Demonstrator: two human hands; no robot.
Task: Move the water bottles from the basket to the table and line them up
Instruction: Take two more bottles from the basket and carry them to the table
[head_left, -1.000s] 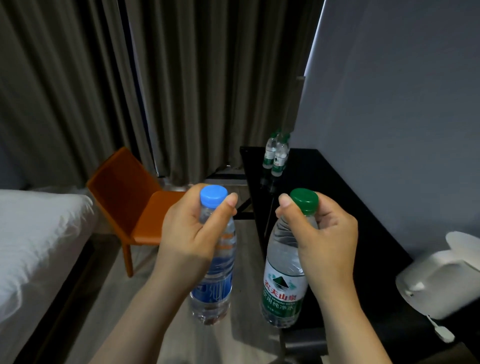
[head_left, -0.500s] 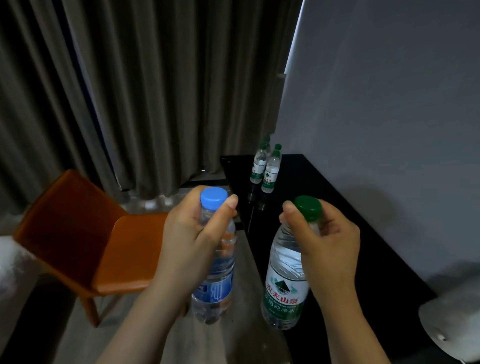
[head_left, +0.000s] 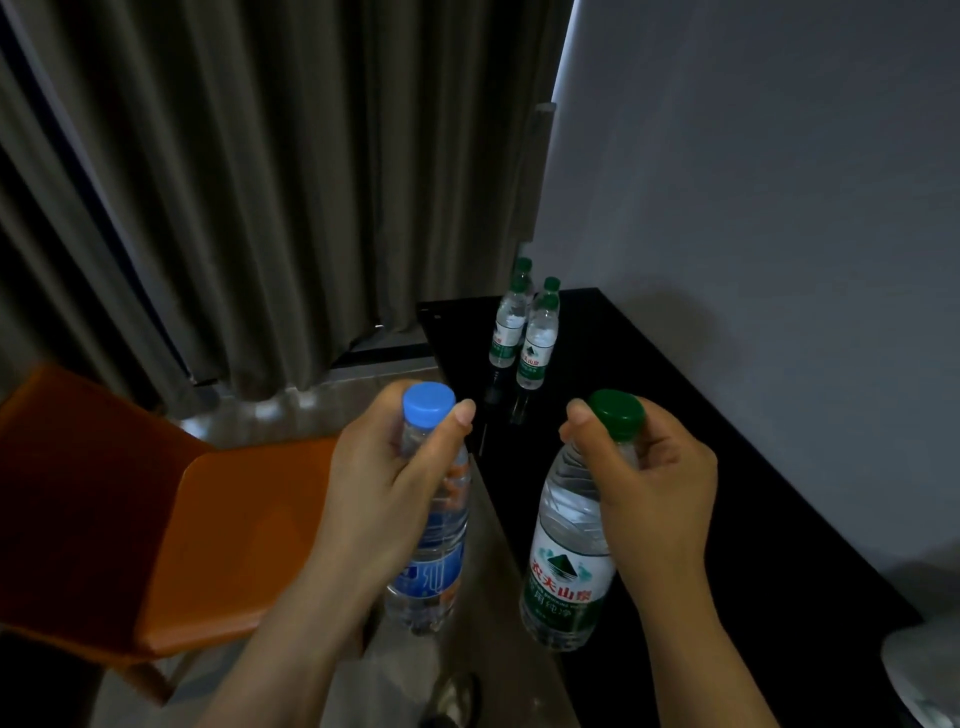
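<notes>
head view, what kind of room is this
Probably a hotel room or bedroom, though that is a guess: long curtains reach the floor, a black table stands against the wall with small bottles on it, and an orange chair sits nearby.

Heavy grey-brown curtains (head_left: 260, 182) hang beside a plain grey wall (head_left: 753, 156), with daylight edging the seam between them. An orange chair (head_left: 156, 519) stands on the pale floor (head_left: 405, 680) near the black table (head_left: 727, 499).

Lower centre: the left grip (head_left: 384, 483) holds a blue-capped bottle (head_left: 431, 571) by its neck, and the right grip (head_left: 654, 488) holds a green-capped bottle (head_left: 563, 577) likewise. Mid-frame, a cluster of bottles (head_left: 537, 348) stands on the black worktop (head_left: 753, 519).
</notes>
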